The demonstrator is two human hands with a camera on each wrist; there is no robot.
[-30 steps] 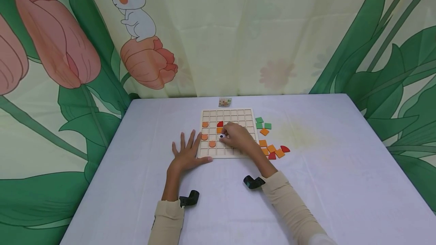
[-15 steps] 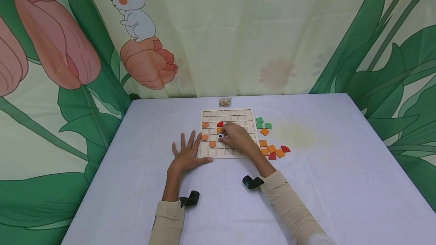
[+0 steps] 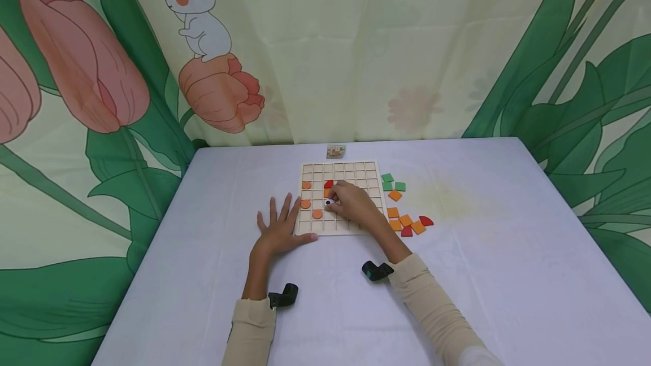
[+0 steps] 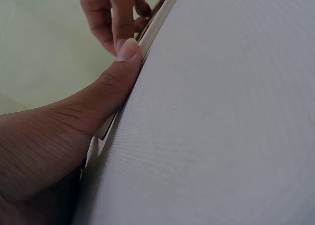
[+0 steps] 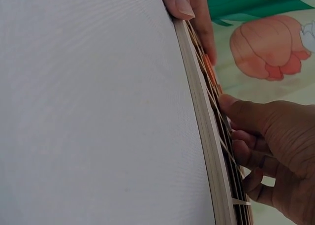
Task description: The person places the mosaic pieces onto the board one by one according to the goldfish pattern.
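A pale wooden grid board lies on the table. My right hand is over its middle, thumb and fingers curled, pinching a small white piece with a black dot. Just beyond that piece, a red quarter-round tile and an orange square tile sit in the grid. Orange discs, one of them nearest the front, occupy cells on the left side. My left hand has its fingers spread by the board's left edge, its thumb along the front corner.
Right of the board lie several green square tiles, loose orange square tiles and red quarter-round tiles. A small patterned packet is behind the board. A white cloth covers the table, with a printed curtain behind.
My right hand and the white piece have shifted very slightly left over the board. The left hand stays in place.
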